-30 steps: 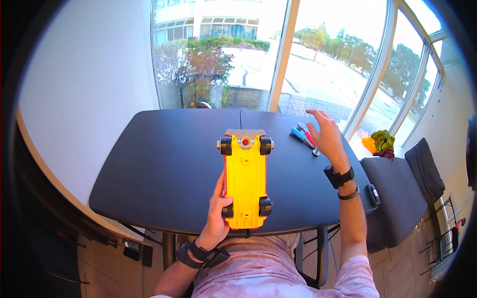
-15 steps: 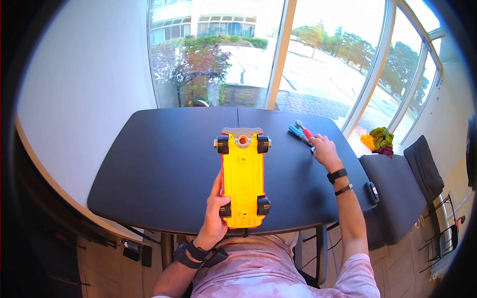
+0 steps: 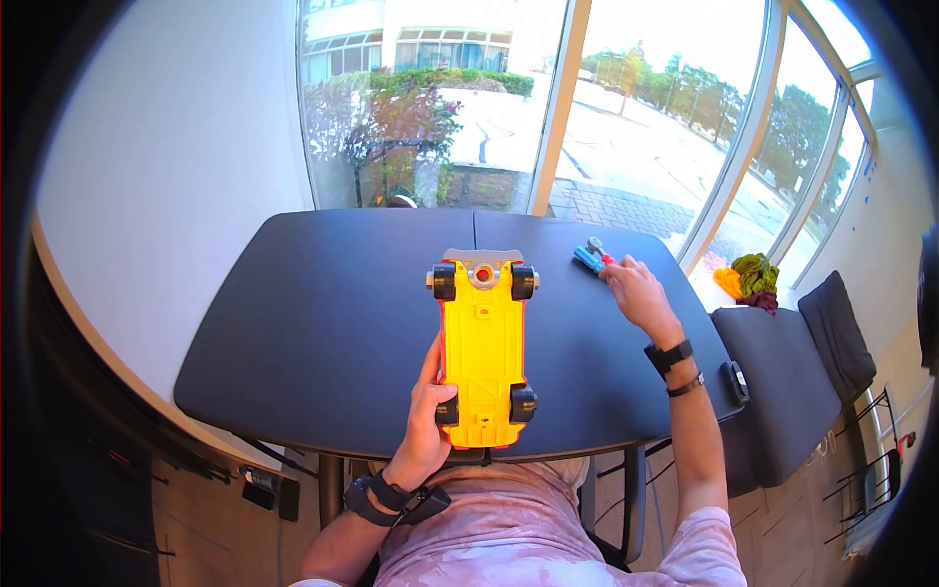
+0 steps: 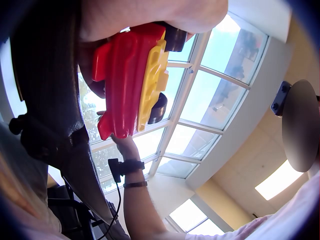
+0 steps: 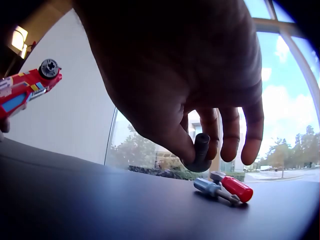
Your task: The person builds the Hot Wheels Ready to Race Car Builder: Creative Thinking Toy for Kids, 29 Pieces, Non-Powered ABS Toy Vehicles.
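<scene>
My left hand (image 3: 423, 430) grips the rear left side of a toy vehicle (image 3: 483, 352), its yellow underside facing the head camera and four black wheels showing. The left wrist view has its red body (image 4: 125, 80) beneath the hand (image 4: 155, 15). Over the table's right part, my right hand (image 3: 641, 298) pinches a small dark bolt-like piece (image 5: 201, 147) between thumb and index finger, other fingers hanging. Just beyond lie a blue-handled screwdriver (image 3: 587, 259) and a red-handled tool (image 5: 236, 189), close together on the tabletop. In the head view the pinched piece is hidden.
The black table (image 3: 313, 323) reaches to the tall windows. A small black device (image 3: 735, 382) sits at its right edge. Grey cushioned seating (image 3: 773, 391) stands to the right, with orange, green and maroon cloths (image 3: 755, 279) behind it.
My right hand has come down from above the tools and picked up the small piece near them, then shifted slightly away from me. The left hand and toy are nearly unchanged.
</scene>
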`<state>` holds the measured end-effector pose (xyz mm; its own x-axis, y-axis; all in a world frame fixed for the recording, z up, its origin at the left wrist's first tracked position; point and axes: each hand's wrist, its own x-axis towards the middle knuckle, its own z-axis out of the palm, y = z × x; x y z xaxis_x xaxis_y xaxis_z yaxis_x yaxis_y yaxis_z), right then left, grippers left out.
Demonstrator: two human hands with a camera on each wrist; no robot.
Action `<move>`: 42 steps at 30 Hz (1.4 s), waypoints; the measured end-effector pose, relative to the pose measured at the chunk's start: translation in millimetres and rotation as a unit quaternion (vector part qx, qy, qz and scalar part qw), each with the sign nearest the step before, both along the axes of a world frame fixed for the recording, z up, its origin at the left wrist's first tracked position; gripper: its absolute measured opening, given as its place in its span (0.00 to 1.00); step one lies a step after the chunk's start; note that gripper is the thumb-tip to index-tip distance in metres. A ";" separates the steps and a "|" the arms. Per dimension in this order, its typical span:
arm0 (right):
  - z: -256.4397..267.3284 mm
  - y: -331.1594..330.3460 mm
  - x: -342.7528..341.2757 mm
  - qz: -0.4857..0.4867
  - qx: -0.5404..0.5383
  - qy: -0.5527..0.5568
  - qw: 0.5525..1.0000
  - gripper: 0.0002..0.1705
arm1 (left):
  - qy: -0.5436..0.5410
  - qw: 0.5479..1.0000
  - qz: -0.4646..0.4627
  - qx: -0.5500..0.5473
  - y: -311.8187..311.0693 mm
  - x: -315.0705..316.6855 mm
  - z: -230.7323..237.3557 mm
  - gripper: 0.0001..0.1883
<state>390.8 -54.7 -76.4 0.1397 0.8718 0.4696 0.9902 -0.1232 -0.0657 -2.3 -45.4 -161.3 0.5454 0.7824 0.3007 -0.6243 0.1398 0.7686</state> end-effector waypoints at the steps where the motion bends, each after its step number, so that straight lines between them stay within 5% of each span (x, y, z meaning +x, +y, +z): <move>1: 13.1 0.0 -12.7 0.006 0.003 0.014 1.000 0.09 | -0.001 1.000 -0.004 0.000 -0.3 -0.1 0.7 0.44; 4: 36.9 4.2 -37.4 0.110 0.118 0.019 0.987 0.07 | 0.002 1.000 0.004 -0.004 0.3 0.1 -3.1 0.44; 7: 69.2 -2.4 -76.8 0.131 0.119 0.141 0.974 0.07 | 0.003 1.000 0.006 -0.008 -0.2 0.7 -1.8 0.43; 16: 83.8 -4.4 -161.5 0.321 0.235 0.276 0.875 0.13 | -0.003 1.000 -0.020 -0.010 -4.5 -2.6 11.0 0.43; 31: 59.8 17.5 -192.6 0.348 0.244 0.040 0.904 0.10 | 0.002 1.000 -0.002 -0.010 -1.2 -1.1 5.5 0.47; 42: 56.9 9.8 -189.3 0.333 0.216 0.037 0.917 0.11 | -0.005 1.000 -0.004 -0.014 -3.5 -1.1 8.5 0.45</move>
